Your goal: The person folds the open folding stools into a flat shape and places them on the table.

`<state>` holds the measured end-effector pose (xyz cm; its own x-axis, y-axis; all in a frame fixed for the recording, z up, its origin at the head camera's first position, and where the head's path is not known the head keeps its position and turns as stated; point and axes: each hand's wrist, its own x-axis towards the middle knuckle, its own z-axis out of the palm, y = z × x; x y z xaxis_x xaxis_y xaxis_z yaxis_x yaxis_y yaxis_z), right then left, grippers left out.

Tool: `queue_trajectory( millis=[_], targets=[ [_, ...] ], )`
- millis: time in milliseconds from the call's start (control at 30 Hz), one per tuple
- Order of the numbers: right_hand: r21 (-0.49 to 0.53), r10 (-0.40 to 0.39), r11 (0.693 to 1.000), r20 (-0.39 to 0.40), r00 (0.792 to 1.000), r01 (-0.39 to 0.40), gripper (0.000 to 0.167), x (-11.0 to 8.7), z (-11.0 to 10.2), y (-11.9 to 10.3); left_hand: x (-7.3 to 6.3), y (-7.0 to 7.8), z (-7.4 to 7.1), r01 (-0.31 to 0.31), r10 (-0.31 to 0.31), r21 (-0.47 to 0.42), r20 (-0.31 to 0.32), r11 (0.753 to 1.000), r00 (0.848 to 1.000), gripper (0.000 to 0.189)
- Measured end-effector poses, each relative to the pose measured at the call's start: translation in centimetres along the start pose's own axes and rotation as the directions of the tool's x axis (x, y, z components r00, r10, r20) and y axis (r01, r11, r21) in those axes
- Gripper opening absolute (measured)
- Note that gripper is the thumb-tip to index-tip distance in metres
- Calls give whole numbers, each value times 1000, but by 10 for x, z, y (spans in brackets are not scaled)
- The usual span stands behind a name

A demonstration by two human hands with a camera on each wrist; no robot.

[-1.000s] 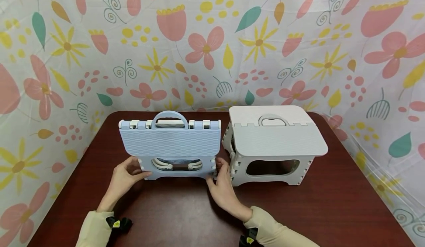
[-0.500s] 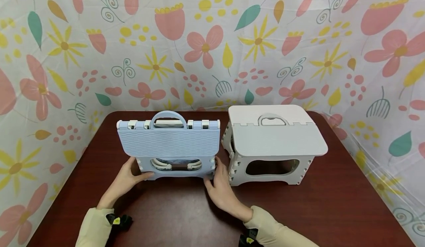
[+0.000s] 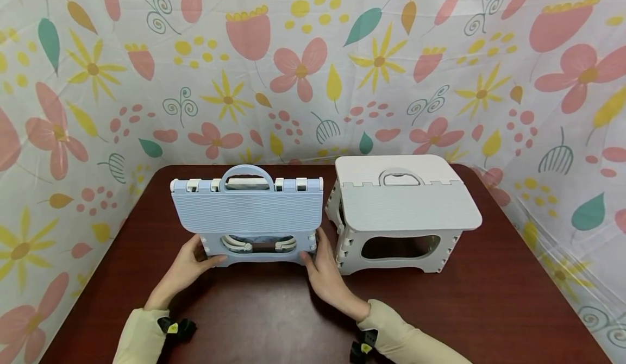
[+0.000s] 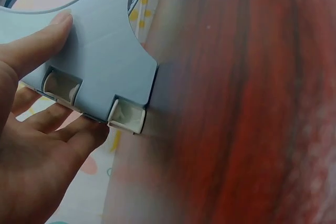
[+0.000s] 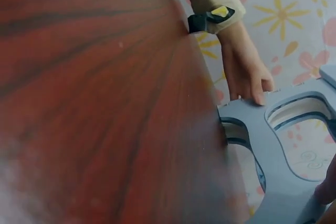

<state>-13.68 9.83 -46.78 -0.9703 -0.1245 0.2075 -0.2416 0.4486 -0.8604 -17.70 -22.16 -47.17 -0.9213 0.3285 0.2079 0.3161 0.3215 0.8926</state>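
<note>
A folded blue step stool (image 3: 246, 212) stands upright on its legs on the dark red table (image 3: 274, 320), just left of the open grey step stool (image 3: 406, 206); its seat panel hangs flat toward the camera, and its arched carry handle (image 3: 246, 175) sticks up at the top edge. Both hands hold the blue stool low down, at the two bottom corners of its leg frame, so the bulk of the stool rises above the grip rather than between the palms. The left hand (image 3: 183, 269) sits at the corner farther from the grey stool; the left wrist view shows its thumb (image 4: 39, 43) pressed flat on the blue face of the leg and its fingers (image 4: 79, 132) curled round behind the edge with the white hinge sockets, so the leg is pinched between them. The right hand (image 3: 325, 277) sits at the corner nearer the grey stool, in the narrow gap between the two stools; its thumb lies on the front of the leg and its fingers wrap the side edge, clasping it. The grey stool stands unfolded, apart from both hands, its own handle lying flush in the seat.
</note>
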Motion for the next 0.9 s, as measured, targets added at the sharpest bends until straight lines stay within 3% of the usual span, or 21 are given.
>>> queue_trajectory(
  millis=[400, 900],
  targets=[
    [36, -49, 998, 20, 999, 49, 66, 5, 1, 4, 0, 0, 0, -36, 36, -16, -3, 999, 999, 69],
    [22, -47, 999, 16, 999, 47, 64, 5, 1, 8, -1, 0, 1, -4, 4, 6, -25, 1000, 1000, 72]
  ],
)
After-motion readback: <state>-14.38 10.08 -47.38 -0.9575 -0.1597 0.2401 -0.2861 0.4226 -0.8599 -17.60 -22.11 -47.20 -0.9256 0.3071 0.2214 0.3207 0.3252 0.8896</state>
